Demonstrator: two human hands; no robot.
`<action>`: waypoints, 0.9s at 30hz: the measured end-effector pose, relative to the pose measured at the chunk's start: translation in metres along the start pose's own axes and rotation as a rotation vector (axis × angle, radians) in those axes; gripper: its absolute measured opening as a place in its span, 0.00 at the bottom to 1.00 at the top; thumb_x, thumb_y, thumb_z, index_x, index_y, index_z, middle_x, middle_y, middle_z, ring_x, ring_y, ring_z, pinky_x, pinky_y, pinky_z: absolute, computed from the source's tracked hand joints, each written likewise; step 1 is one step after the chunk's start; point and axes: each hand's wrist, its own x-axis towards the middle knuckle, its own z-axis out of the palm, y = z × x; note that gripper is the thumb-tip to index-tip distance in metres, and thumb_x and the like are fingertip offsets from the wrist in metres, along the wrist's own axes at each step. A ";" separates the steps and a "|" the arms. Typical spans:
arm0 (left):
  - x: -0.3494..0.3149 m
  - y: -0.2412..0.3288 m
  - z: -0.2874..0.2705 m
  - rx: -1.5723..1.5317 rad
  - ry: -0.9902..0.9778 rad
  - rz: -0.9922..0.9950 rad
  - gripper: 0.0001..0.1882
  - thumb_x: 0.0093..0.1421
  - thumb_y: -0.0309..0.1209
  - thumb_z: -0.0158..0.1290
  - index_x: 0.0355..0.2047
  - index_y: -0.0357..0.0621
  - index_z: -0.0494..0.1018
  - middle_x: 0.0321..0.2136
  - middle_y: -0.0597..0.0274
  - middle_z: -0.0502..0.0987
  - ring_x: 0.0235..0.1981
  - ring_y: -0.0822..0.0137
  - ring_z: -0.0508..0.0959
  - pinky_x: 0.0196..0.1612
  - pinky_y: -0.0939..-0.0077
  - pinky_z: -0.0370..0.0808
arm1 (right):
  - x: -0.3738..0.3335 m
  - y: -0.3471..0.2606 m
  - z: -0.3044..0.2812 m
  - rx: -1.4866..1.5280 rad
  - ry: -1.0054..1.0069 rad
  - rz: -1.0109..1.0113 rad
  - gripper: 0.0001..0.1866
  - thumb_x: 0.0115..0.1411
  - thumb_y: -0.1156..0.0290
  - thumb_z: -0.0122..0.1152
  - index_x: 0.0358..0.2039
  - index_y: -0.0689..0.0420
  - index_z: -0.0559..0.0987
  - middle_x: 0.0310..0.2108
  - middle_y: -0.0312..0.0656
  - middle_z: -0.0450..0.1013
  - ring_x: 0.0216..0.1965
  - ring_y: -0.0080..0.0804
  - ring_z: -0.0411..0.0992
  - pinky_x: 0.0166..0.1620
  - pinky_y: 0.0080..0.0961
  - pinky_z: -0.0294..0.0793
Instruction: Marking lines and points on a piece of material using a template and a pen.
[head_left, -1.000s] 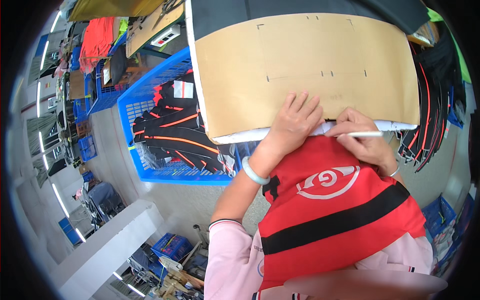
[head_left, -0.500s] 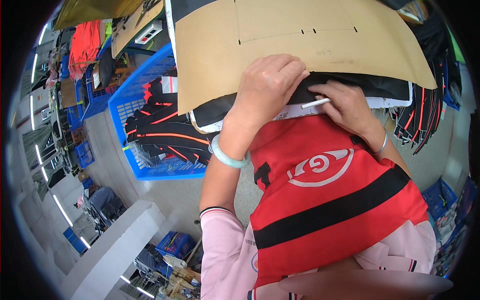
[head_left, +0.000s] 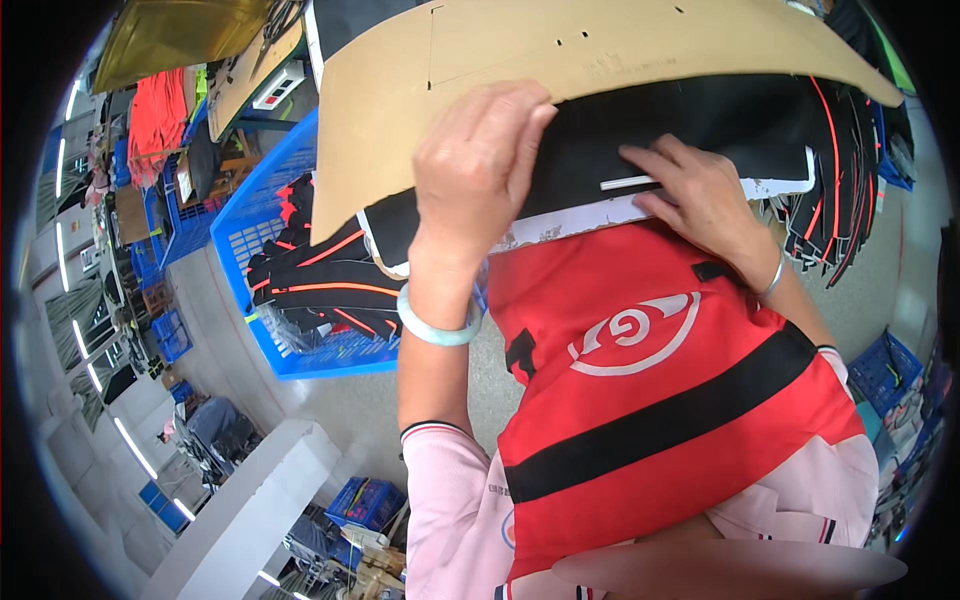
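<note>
A large brown cardboard pattern sheet, marked with thin lines and short dark slots, is bent upward along its near edge. My left hand pinches that edge, fingers closed. Under the sheet lies black fabric on a white-edged board. My right hand rests over the fabric near the board's front edge, its fingers curled around a thin white stick that looks like a marking pen. The stick's far end is hidden by the fingers.
On the left a blue plastic crate holds black pieces with orange stripes. More striped black pieces hang at the right. A white power strip sits on a wooden bench at upper left. A white pillar stands lower left.
The left hand has lifted the sheet's near edge and moved up and left, baring more black fabric. The right hand has shifted slightly up and right, the white stick still with it.
</note>
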 end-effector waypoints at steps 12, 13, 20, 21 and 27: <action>-0.011 -0.017 -0.019 0.165 0.073 0.000 0.06 0.59 0.26 0.62 0.36 0.43 0.78 0.33 0.58 0.81 0.33 0.56 0.82 0.35 0.66 0.77 | 0.020 -0.003 0.020 0.023 -0.170 -0.273 0.20 0.47 0.69 0.72 0.42 0.55 0.79 0.39 0.39 0.72 0.31 0.40 0.75 0.36 0.35 0.75; -0.015 -0.015 -0.015 0.195 0.035 0.006 0.07 0.58 0.26 0.62 0.36 0.44 0.77 0.33 0.59 0.81 0.32 0.57 0.81 0.34 0.66 0.77 | 0.022 -0.001 0.022 0.023 -0.137 -0.250 0.19 0.47 0.70 0.72 0.41 0.55 0.80 0.38 0.39 0.73 0.31 0.39 0.75 0.36 0.34 0.75; -0.018 -0.017 -0.008 0.169 0.038 0.063 0.09 0.56 0.26 0.64 0.37 0.45 0.77 0.33 0.61 0.81 0.32 0.58 0.81 0.33 0.67 0.77 | 0.017 0.003 0.032 -0.066 -0.063 -0.279 0.18 0.44 0.73 0.70 0.39 0.55 0.80 0.33 0.39 0.74 0.30 0.38 0.75 0.34 0.34 0.75; -0.018 -0.017 -0.009 0.171 0.038 0.063 0.09 0.56 0.26 0.64 0.37 0.45 0.77 0.33 0.61 0.81 0.32 0.58 0.81 0.33 0.67 0.77 | 0.021 0.006 0.029 -0.071 -0.060 -0.279 0.17 0.44 0.72 0.70 0.38 0.56 0.79 0.31 0.39 0.74 0.29 0.39 0.75 0.34 0.34 0.74; -0.019 -0.017 -0.018 0.169 0.115 0.022 0.08 0.57 0.25 0.63 0.37 0.44 0.79 0.33 0.60 0.82 0.32 0.58 0.82 0.34 0.68 0.78 | 0.032 -0.003 0.022 0.049 -0.022 -0.257 0.15 0.49 0.68 0.71 0.37 0.57 0.80 0.31 0.40 0.73 0.30 0.39 0.76 0.34 0.34 0.76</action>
